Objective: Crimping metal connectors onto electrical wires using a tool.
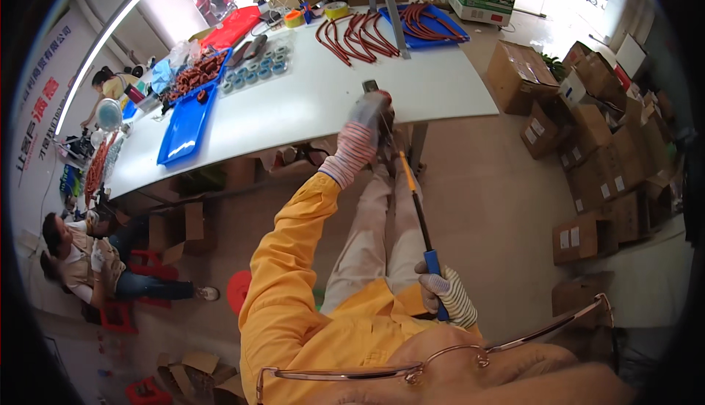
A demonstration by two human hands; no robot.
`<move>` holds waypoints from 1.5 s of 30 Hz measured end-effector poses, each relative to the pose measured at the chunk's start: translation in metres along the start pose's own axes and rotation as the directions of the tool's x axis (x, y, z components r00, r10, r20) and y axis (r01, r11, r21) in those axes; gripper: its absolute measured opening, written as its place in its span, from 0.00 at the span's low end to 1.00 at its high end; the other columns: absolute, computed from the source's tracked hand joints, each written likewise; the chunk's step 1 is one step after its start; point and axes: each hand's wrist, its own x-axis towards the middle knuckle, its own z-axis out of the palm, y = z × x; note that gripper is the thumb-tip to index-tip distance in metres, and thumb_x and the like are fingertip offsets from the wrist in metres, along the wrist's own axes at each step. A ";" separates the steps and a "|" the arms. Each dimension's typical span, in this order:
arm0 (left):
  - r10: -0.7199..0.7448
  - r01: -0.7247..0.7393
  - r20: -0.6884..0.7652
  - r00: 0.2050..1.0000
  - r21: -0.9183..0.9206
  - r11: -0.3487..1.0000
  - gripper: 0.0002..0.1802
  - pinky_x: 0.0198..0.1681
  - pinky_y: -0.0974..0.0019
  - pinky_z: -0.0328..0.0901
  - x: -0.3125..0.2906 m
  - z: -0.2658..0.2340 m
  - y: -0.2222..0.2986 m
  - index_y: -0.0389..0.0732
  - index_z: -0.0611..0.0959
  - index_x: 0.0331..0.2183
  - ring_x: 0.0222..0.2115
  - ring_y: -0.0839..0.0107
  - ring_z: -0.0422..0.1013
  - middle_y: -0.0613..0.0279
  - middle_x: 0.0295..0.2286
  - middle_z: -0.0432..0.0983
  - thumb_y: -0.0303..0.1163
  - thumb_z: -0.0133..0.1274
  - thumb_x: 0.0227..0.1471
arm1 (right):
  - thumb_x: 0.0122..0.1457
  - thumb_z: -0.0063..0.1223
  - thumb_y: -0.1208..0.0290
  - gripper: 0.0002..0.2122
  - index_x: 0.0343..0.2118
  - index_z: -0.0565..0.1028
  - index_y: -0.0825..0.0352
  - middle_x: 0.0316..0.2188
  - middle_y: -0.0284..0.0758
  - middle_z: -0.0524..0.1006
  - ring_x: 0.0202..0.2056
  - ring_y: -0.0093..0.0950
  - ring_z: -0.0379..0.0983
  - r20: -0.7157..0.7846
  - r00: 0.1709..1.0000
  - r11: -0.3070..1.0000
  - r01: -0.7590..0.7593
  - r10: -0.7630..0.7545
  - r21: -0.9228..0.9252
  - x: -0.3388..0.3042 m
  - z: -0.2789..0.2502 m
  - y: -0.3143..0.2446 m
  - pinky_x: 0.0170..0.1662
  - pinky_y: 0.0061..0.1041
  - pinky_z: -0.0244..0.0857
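Note:
My left hand (360, 133), in a red-and-white striped glove, is closed at the table's front edge around a dark tool-like object (370, 85); its kind is blurred. My right hand (449, 296), in a grey glove with dark stripes, is wrapped round the blue handle of a long rod-shaped tool (420, 218). This tool has a black shaft and an orange section, and slants up toward my left hand. Whether its far end touches what my left hand holds cannot be made out. Red-brown cables (356, 38) lie on the white table (316, 96) beyond my left hand.
A blue tray (187, 129) and a clear tray of round blue parts (257, 69) lie on the table's left side. Another blue tray (448, 29) holds more cables. Cardboard boxes (521, 74) pile up at right. One person (92, 258) sits at left; another works farther back.

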 end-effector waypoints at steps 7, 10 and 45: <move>0.223 -0.230 0.299 0.928 -0.011 0.973 0.32 0.40 0.66 0.67 -0.006 0.003 0.024 0.46 0.67 0.51 0.38 0.62 0.69 0.57 0.34 0.70 0.19 0.48 0.41 | 0.54 0.47 0.67 0.14 0.42 0.66 0.69 0.14 0.26 0.63 0.11 0.16 0.58 -0.328 0.915 0.968 0.188 -0.234 -0.167 -0.069 -0.053 0.102 0.14 0.17 0.54; -0.211 0.348 0.432 0.877 -0.266 0.899 0.32 0.34 0.72 0.65 0.000 -0.023 0.015 0.45 0.66 0.53 0.29 0.71 0.69 0.63 0.27 0.70 0.18 0.46 0.43 | 0.55 0.47 0.67 0.15 0.43 0.66 0.69 0.15 0.27 0.65 0.11 0.16 0.59 -0.528 0.820 0.975 0.203 -0.218 -0.088 -0.051 -0.043 0.087 0.15 0.17 0.55; -0.317 0.411 0.280 0.906 -0.756 0.509 0.17 0.37 0.68 0.66 0.050 0.042 -0.129 0.35 0.72 0.46 0.36 0.67 0.71 0.51 0.35 0.76 0.32 0.38 0.58 | 0.54 0.49 0.68 0.15 0.43 0.64 0.66 0.15 0.24 0.59 0.12 0.13 0.51 0.171 0.977 0.984 0.101 -0.126 0.147 0.096 0.027 -0.042 0.13 0.13 0.49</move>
